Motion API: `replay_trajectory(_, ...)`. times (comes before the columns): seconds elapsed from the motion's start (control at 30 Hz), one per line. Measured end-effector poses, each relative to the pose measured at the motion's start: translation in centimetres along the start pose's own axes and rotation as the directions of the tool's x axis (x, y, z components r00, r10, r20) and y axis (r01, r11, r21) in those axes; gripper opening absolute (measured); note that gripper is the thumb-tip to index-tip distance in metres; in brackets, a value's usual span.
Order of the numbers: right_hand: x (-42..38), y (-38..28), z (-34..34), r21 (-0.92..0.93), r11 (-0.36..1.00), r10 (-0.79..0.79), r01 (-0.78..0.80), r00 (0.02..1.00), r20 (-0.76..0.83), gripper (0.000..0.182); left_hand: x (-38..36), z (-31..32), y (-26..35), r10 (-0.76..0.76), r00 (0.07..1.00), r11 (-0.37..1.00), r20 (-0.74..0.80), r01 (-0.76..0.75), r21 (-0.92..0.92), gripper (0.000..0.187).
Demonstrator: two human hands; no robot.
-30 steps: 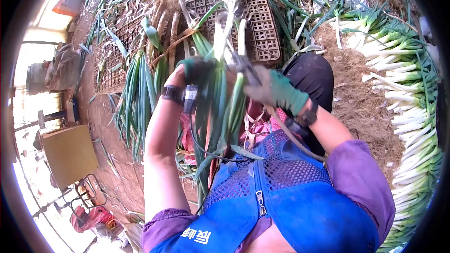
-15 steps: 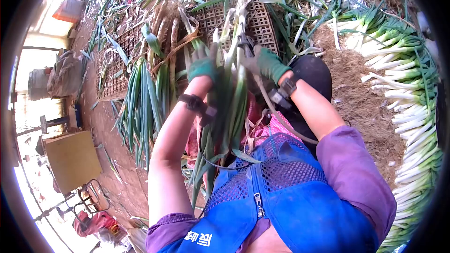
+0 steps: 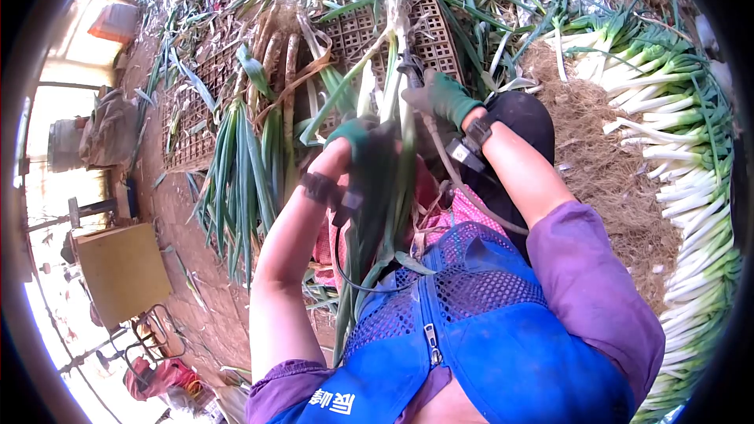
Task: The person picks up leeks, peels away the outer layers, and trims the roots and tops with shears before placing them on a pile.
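A long green onion (image 3: 393,149) runs upright in front of my chest, its pale stalk pointing away over a plastic crate (image 3: 440,31). My left hand (image 3: 355,137), in a green glove, is closed round the onion's green leaves about halfway along. My right hand (image 3: 441,98), also gloved, is a little further out on the right of the stalk. It grips a small metal tool (image 3: 412,71) with a hose (image 3: 463,196) trailing back along my forearm. Black bands sit on both wrists.
A row of cleaned white-stalked onions (image 3: 675,149) lies along the right on dry straw (image 3: 597,165). Loose leaves and untrimmed onions (image 3: 236,157) cover the crates and ground to the left. A cardboard box (image 3: 122,267) stands at the lower left.
Both hands moved away from my body along the onion; the right hand reached furthest, up to the stalk. The left hand then slid back down and closed on the leaves.
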State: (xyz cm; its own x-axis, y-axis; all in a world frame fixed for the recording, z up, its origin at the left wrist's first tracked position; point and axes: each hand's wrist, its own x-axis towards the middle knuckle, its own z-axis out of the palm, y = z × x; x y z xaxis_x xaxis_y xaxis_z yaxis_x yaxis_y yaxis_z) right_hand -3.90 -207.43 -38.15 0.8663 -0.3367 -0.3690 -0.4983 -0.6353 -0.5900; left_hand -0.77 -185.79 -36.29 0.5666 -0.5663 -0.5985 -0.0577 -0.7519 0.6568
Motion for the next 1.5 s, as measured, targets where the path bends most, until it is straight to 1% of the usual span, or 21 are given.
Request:
replay_trajectory(0.03, 0.9, 0.3, -0.8, 0.062, 0.998, 0.002, -0.01, 0.991, 0.135, 0.065, -0.3, -0.2, 0.4, 0.007, 1.0, 0.999, 0.002, -0.007, 0.04, 0.053)
replay_trajectory(0.27, 1.2, 0.0, -0.6, -0.117, 0.991, -0.059, 0.071, 0.993, 0.102, 0.071, 0.4, 0.0, 0.3, 0.094, 0.992, 0.965, 0.084, -0.111, 0.239, 0.047)
replay_trajectory(0.3, 0.8, 0.4, 0.4, -0.169, 0.983, -0.064, 0.076, 0.995, 0.076, 0.073, 1.1, 0.5, -1.5, 0.357, 0.928, 0.858, 0.104, -0.37, 0.355, 0.047)
replay_trajectory(0.37, -4.0, -2.4, -2.0, -0.086, 0.988, -0.107, 0.126, 0.973, 0.203, 0.073, -0.5, 1.1, -0.7, 0.298, 0.943, 0.757, 0.147, -0.328, 0.566, 0.046)
replay_trajectory(0.47, -5.6, 0.2, -1.6, -0.202, 0.975, -0.054, 0.091, 0.982, 0.182, 0.073, -1.7, -2.0, -0.2, 0.212, 0.961, 0.977, 0.177, -0.212, -0.019, 0.041)
replay_trajectory(0.53, -6.6, 1.8, -2.3, -0.176, 0.981, -0.048, 0.076, 0.986, 0.16, 0.066, -1.7, -5.2, -2.2, 0.343, 0.93, 0.856, -0.133, -0.368, -0.362, 0.042)
replay_trajectory(0.6, -8.1, 1.2, -3.0, -0.071, 0.994, -0.073, 0.082, 0.99, 0.117, 0.062, 0.3, -7.8, -7.4, 0.038, 0.878, 0.868, -0.476, -0.265, -0.42, 0.048)
replay_trajectory(0.67, -8.6, 2.5, -2.2, -0.015, 0.99, -0.134, 0.137, 0.982, 0.13, 0.062, 0.8, -10.7, -11.2, -0.125, 0.64, 0.99, -0.758, 0.132, -0.052, 0.058)
replay_trajectory(0.73, -9.5, 3.7, -0.5, 0.104, 0.969, -0.232, 0.223, 0.969, 0.086, 0.063, 2.7, -10.6, -19.2, -0.133, 0.512, 0.855, -0.849, 0.492, 0.163, 0.069)
replay_trajectory(0.77, -10.3, 3.3, -0.1, 0.178, 0.966, -0.208, 0.187, 0.972, 0.106, 0.063, 0.6, -10.7, -17.0, -0.289, 0.622, 0.826, -0.728, 0.546, 0.139, 0.075)
replay_trajectory(0.8, -10.6, 3.3, 0.3, 0.157, 0.966, -0.224, 0.207, 0.97, 0.096, 0.065, 0.4, -9.9, -16.1, -0.279, 0.603, 0.745, -0.748, 0.627, 0.227, 0.07)
replay_trajectory(0.87, -10.4, 4.5, 2.6, 0.12, 0.972, -0.207, 0.202, 0.978, 0.03, 0.065, 1.8, -7.0, -16.9, -0.005, 0.52, 0.665, -0.854, 0.639, 0.385, 0.065)
replay_trajectory(0.93, -10.0, 4.2, 2.7, 0.175, 0.963, -0.215, 0.206, 0.976, 0.036, 0.065, 1.2, -4.2, -14.9, 0.319, 0.569, 0.632, -0.758, 0.469, 0.617, 0.062)
replay_trajectory(0.97, -10.0, 4.1, 2.8, 0.201, 0.958, -0.217, 0.204, 0.975, 0.041, 0.065, 1.3, -3.6, -14.4, 0.277, 0.662, 0.738, -0.697, 0.317, 0.595, 0.06)
replay_trajectory(1.0, -10.1, 4.1, 2.9, 0.178, 0.96, -0.229, 0.218, 0.973, 0.039, 0.064, 1.7, -3.1, -14.7, 0.1, 0.684, 0.804, -0.723, 0.372, 0.463, 0.057)
replay_trajectory(1.07, -9.6, 4.0, 2.6, 0.124, 0.956, -0.269, 0.265, 0.963, 0.02, 0.063, 3.6, -2.9, -17.6, 0.079, 0.501, 0.78, -0.862, 0.508, 0.367, 0.044)
replay_trajectory(1.2, -9.7, 4.0, 2.5, 0.183, 0.956, -0.233, 0.23, 0.972, -0.009, 0.059, 6.6, -3.9, -17.6, -0.075, 0.443, 0.551, -0.894, 0.765, 0.333, 0.017)
replay_trajectory(1.27, -9.9, 4.1, 2.3, 0.117, 0.966, -0.234, 0.231, 0.972, 0.01, 0.057, 7.2, -3.8, -17.7, -0.102, 0.414, 0.508, -0.905, 0.804, 0.31, 0.014)
replay_trajectory(1.43, -9.5, 5.1, 3.0, 0.043, 0.967, -0.248, 0.25, 0.968, -0.043, 0.058, 5.1, -5.9, -15.6, -0.57, 0.454, 0.587, -0.685, 0.809, 0.048, 0.024)
replay_trajectory(1.47, -9.6, 5.3, 2.9, 0.016, 0.973, -0.229, 0.23, 0.972, -0.048, 0.058, 4.3, -6.0, -15.7, -0.602, 0.529, 0.585, -0.598, 0.802, 0.121, 0.03)
replay_trajectory(1.5, -9.7, 4.6, 2.1, 0.046, 0.992, -0.122, 0.118, 0.989, 0.083, 0.078, 3.6, -5.3, -17.0, -0.59, 0.554, 0.589, -0.588, 0.793, 0.157, 0.032)
